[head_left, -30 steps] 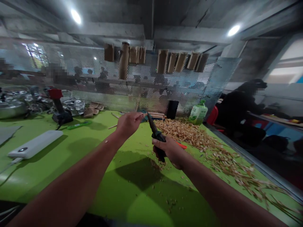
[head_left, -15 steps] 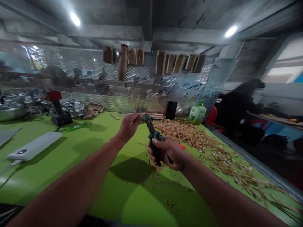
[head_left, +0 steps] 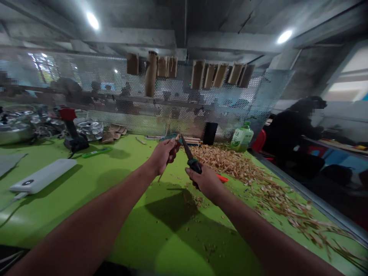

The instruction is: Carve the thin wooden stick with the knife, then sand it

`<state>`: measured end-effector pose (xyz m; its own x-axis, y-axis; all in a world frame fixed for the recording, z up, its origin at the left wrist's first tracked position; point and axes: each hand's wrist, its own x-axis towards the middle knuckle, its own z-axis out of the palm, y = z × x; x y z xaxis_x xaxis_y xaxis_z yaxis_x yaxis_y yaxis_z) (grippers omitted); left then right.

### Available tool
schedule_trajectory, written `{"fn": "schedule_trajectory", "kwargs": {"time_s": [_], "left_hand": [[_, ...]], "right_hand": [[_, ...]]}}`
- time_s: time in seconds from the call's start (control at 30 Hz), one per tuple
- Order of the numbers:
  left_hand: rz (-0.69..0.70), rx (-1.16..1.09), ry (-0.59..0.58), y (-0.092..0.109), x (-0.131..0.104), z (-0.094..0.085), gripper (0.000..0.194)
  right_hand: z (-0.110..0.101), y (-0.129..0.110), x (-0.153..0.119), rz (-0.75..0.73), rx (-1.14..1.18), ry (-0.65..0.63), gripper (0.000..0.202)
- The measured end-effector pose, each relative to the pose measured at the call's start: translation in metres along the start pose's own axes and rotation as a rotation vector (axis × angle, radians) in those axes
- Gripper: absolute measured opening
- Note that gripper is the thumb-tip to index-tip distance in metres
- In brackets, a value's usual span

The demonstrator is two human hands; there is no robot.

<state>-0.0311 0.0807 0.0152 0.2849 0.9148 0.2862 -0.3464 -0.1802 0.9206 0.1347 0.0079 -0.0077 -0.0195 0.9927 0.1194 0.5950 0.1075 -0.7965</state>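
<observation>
My left hand [head_left: 164,154] is closed around a thin wooden piece [head_left: 177,138], whose pale tip sticks out past the fingertips; a narrow end hangs below the hand. In my right hand [head_left: 207,179] are long-nose pliers [head_left: 188,151] with dark green handles. Their jaws point up and away, with the tip close beside the wooden piece; whether they touch is too small to tell. Under both hands, small wood crumbs [head_left: 198,201] lie on the green table [head_left: 120,218].
Wood shavings [head_left: 235,163] cover the table's right side near a green-capped bottle [head_left: 243,138]. A white power bank [head_left: 44,176], green cutter [head_left: 96,152] and red-black drill [head_left: 71,130] lie left. A perforated screen [head_left: 115,119] stands behind; a person [head_left: 290,126] sits right.
The pliers have turned so their handles appear closer together, and their tip has come away from my left fingertips. My left hand has rotated, showing more curled fingers and the hanging wooden end.
</observation>
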Motion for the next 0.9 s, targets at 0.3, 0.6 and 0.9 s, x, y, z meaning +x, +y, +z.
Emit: {"fn": "schedule_trajectory", "kwargs": {"time_s": [0.3, 0.6, 0.9], "left_hand": [[-0.203, 0.164, -0.302, 0.035, 0.004, -0.060, 0.025], [-0.183, -0.168, -0.300, 0.037, 0.002, -0.049, 0.025], [-0.139, -0.270, -0.327, 0.045, -0.002, -0.054, 0.024]], "right_hand": [[-0.052, 0.007, 0.018, -0.042, -0.274, 0.279, 0.028], [-0.030, 0.012, 0.022, 0.018, -0.310, -0.190, 0.026], [0.058, -0.036, 0.076, -0.030, -0.198, -0.303, 0.022]]}}
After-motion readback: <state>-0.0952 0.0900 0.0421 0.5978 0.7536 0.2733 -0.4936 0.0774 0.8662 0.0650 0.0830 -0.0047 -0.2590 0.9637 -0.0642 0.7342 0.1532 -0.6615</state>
